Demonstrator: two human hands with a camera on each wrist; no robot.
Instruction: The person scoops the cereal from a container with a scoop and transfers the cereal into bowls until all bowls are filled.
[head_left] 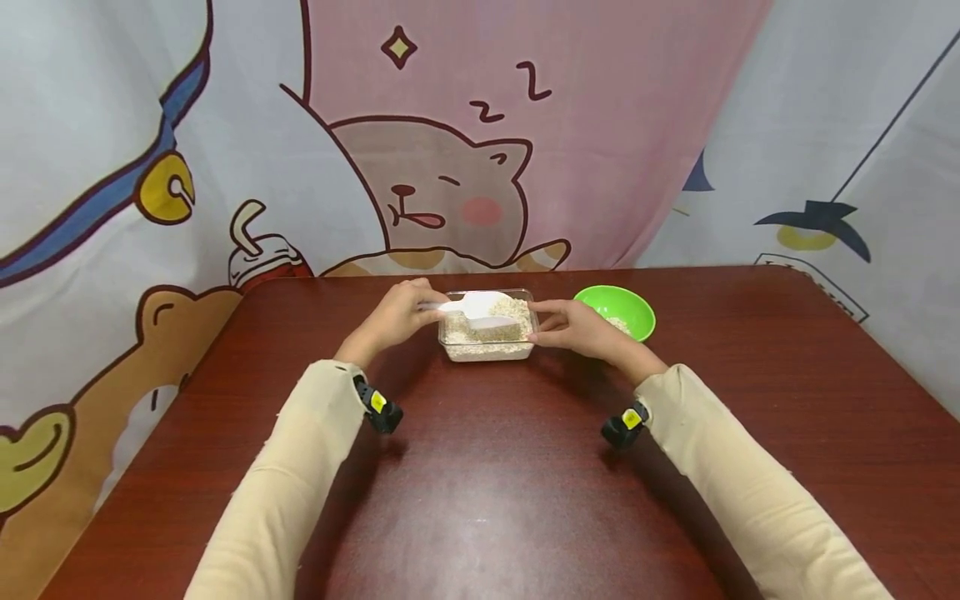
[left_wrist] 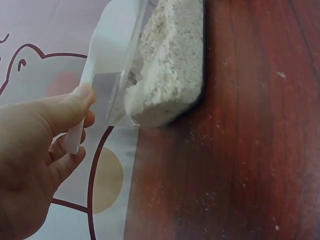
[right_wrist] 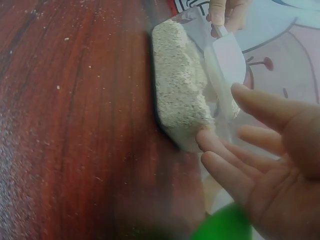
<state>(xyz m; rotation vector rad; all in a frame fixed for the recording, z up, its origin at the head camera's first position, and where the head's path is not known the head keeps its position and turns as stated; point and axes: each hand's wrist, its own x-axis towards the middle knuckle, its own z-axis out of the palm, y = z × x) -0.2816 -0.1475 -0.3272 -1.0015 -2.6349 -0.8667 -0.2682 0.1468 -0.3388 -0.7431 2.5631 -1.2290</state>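
Observation:
My left hand (head_left: pixel 401 312) pinches the handle of a white scoop (head_left: pixel 483 307) between thumb and fingers. The scoop's blade (right_wrist: pixel 229 57) lies level across the top of a clear rectangular container (head_left: pixel 446 345). Pale flakes like oats (right_wrist: pixel 175 85) fill much of that container and slope up along one wall. At the container's right end is my right hand (head_left: pixel 573 327), its fingers (right_wrist: pixel 220 145) spread and loosely extended, fingertips right at the wall. No object sits in that hand's grasp. In the left wrist view the thumb (left_wrist: pixel 82 95) presses on the scoop handle.
A green bowl (head_left: pixel 636 315) with some flakes in it stands just right of the container, partly behind my right hand. Flecks are scattered on the dark red-brown table (head_left: pixel 480 483). A cartoon-printed curtain (head_left: pixel 600 150) hangs beyond the table's far edge.

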